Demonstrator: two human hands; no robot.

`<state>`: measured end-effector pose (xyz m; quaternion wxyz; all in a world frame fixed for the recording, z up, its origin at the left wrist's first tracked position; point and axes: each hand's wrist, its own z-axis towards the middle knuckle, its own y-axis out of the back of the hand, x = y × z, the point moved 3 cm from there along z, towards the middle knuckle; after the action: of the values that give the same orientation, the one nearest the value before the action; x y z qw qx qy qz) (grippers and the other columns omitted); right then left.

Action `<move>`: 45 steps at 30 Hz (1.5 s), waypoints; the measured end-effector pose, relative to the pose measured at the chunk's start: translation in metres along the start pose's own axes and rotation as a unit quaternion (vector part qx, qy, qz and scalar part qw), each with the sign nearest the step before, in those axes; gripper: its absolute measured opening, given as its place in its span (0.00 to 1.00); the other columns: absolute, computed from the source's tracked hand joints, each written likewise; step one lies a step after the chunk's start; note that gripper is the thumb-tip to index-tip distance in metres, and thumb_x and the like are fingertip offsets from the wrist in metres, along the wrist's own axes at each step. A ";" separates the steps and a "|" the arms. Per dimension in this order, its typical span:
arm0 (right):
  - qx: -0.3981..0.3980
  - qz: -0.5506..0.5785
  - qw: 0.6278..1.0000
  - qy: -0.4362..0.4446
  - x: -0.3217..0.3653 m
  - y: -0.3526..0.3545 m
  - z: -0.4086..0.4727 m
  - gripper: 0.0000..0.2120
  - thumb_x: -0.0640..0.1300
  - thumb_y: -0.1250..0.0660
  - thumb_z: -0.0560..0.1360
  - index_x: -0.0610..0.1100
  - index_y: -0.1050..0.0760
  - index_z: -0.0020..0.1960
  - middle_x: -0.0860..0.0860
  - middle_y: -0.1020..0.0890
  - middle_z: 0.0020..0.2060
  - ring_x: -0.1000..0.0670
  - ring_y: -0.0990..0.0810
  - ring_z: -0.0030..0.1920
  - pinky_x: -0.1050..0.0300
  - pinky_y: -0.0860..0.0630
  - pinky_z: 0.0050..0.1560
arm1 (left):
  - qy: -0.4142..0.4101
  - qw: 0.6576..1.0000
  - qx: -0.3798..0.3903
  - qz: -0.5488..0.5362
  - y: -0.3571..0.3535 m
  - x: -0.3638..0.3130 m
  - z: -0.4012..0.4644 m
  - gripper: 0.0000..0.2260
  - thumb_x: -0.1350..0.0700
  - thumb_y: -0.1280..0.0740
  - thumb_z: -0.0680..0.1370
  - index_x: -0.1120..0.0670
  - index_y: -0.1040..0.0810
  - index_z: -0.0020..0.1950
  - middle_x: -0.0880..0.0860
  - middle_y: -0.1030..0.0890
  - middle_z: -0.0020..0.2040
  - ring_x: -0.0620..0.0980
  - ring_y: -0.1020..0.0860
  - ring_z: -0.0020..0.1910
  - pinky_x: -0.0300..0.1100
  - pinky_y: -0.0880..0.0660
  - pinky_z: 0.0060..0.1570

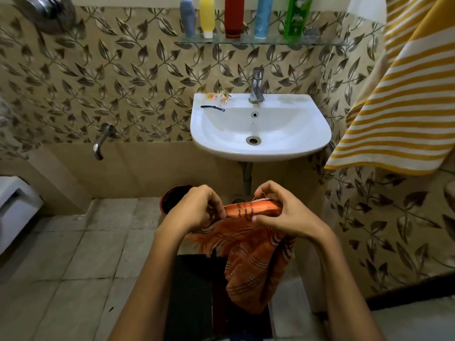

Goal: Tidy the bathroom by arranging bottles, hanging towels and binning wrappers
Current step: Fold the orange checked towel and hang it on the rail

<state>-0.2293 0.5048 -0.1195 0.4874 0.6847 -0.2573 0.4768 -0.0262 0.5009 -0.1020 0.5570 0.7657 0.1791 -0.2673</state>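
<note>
White sink [261, 148], chrome tap [256, 86], wall spout [100, 141].

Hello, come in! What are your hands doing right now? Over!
Both hands, left and right, grip the orange towel. Wrappers still on the sink rim. Nothing in the way.
</note>
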 end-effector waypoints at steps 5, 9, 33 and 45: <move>-0.011 -0.045 0.999 -0.005 -0.004 -0.005 -0.002 0.06 0.40 0.32 0.69 0.51 0.25 0.41 0.53 0.22 0.38 0.55 0.24 0.34 0.59 0.26 0.37 | 0.058 0.987 0.147 0.029 -0.009 0.008 -0.009 0.24 0.74 0.40 0.73 0.47 0.20 0.56 0.49 0.28 0.57 0.49 0.25 0.52 0.38 0.23 0.39; -0.062 -0.084 0.994 -0.015 -0.011 -0.004 -0.006 0.04 0.48 0.29 0.71 0.53 0.25 0.41 0.56 0.20 0.40 0.57 0.20 0.41 0.65 0.25 0.39 | 0.074 0.973 0.219 0.015 -0.015 0.014 -0.015 0.30 0.73 0.38 0.73 0.43 0.29 0.66 0.51 0.29 0.65 0.53 0.27 0.62 0.45 0.22 0.53; -0.081 -0.152 0.983 -0.068 -0.031 -0.058 -0.040 0.08 0.59 0.38 0.75 0.55 0.30 0.46 0.56 0.21 0.43 0.53 0.21 0.46 0.44 0.22 0.48 | 0.028 0.931 0.235 -0.276 -0.040 0.013 -0.055 0.43 0.77 0.35 0.69 0.47 0.48 0.75 0.53 0.24 0.56 0.49 0.21 0.49 0.53 0.23 0.55; 0.020 0.088 0.995 -0.052 -0.037 -0.088 -0.025 0.16 0.60 0.38 0.76 0.48 0.22 0.46 0.47 0.17 0.41 0.48 0.17 0.42 0.51 0.22 0.46 | 0.063 0.945 0.118 -0.298 -0.048 0.010 -0.045 0.48 0.72 0.30 0.66 0.46 0.52 0.77 0.53 0.28 0.65 0.53 0.23 0.57 0.54 0.25 0.59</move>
<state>-0.1828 0.5584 -0.1885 0.4153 0.6931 -0.3323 0.4865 -0.0365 0.5590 -0.1339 0.3446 0.7530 0.4013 -0.3914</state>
